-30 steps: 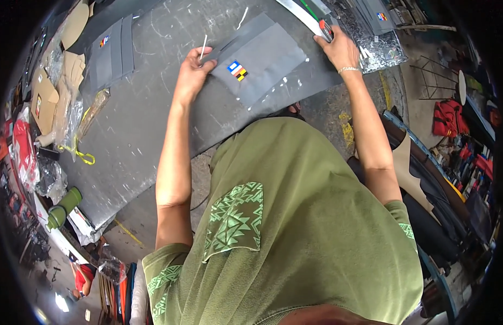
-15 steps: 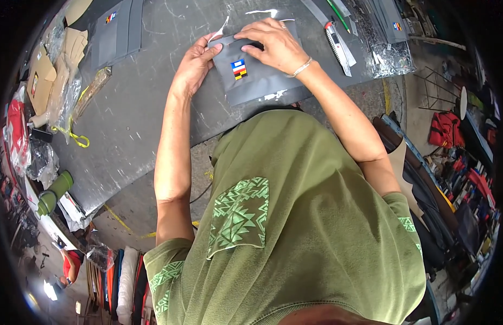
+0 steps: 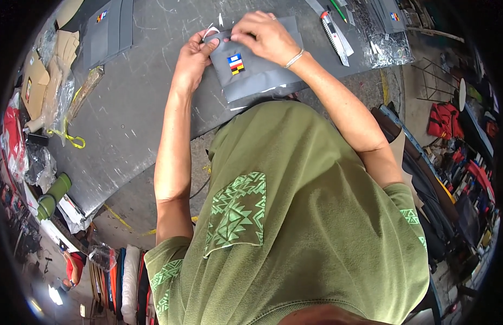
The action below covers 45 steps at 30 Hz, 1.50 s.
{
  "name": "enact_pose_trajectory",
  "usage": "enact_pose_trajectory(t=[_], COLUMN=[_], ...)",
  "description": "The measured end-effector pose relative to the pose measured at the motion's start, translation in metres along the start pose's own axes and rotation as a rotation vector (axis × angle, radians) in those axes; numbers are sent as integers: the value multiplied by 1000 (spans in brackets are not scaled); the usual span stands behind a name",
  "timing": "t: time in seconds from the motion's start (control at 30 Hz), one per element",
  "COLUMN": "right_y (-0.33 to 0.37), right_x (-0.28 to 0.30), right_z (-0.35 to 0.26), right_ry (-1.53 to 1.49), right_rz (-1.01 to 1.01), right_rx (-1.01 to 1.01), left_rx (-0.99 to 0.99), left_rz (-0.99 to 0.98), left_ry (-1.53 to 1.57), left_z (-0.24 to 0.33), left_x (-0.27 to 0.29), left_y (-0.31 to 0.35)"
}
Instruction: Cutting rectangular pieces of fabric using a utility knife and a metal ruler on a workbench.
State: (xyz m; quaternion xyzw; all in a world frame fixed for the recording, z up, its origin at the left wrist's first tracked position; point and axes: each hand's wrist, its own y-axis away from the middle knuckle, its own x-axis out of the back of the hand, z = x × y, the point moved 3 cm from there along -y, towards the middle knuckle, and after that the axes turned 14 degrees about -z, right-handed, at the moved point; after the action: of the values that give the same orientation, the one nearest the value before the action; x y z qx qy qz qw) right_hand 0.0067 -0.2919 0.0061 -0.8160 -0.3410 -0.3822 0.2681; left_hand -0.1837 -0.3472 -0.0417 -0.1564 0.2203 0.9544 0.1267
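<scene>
A flat dark grey pouch-like piece lies at the table's near edge, with a small multicoloured patch on its face. My left hand grips its upper left corner, thumb on top and fingers behind. Beside that thumb curls a thin white strip. With fingertips pinched together, my right hand is at the upper edge, a short way right of the left thumb. The right fingers cover part of that edge, so exactly what is between their tips is hard to see.
A red and white utility knife and a green pencil lie to the right. Similar grey pieces are stacked far left. Plastic wrap and brown card crowd the left edge; clear plastic sits at the right.
My right hand has shifted left toward my left thumb, and its spread fingers have closed into a pinch. The white strip now curls down close to my left hand.
</scene>
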Motion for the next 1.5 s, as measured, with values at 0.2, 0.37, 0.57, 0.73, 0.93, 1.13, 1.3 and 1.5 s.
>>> enact_pose_trajectory(t=[0.2, 0.37, 0.57, 0.73, 0.93, 1.13, 1.3, 1.5], right_y=[30, 77, 127, 143, 125, 80, 21, -22], right_x=[11, 44, 87, 133, 129, 151, 186, 230], right_z=[82, 113, 147, 144, 90, 105, 113, 156], right_ry=[-1523, -1923, -1163, -1014, -742, -706, -748, -564], right_rz=[908, 966, 1299, 1110, 784, 618, 573, 456], right_rx=[-489, -95, -574, -499, -591, -516, -370, -410], left_rx=[-72, -37, -29, 56, 164, 99, 33, -97], left_rz=[88, 110, 119, 182, 211, 204, 279, 428], left_ry=[-208, -246, -292, -388, -456, -220, -73, 129], left_z=[-11, -8, -19, 3, -11, -14, -24, -42], left_x=[-7, -7, 12, -2, 0, -14, -9, -20], left_y=[2, 4, 5, 10, 23, 26, 51, 85])
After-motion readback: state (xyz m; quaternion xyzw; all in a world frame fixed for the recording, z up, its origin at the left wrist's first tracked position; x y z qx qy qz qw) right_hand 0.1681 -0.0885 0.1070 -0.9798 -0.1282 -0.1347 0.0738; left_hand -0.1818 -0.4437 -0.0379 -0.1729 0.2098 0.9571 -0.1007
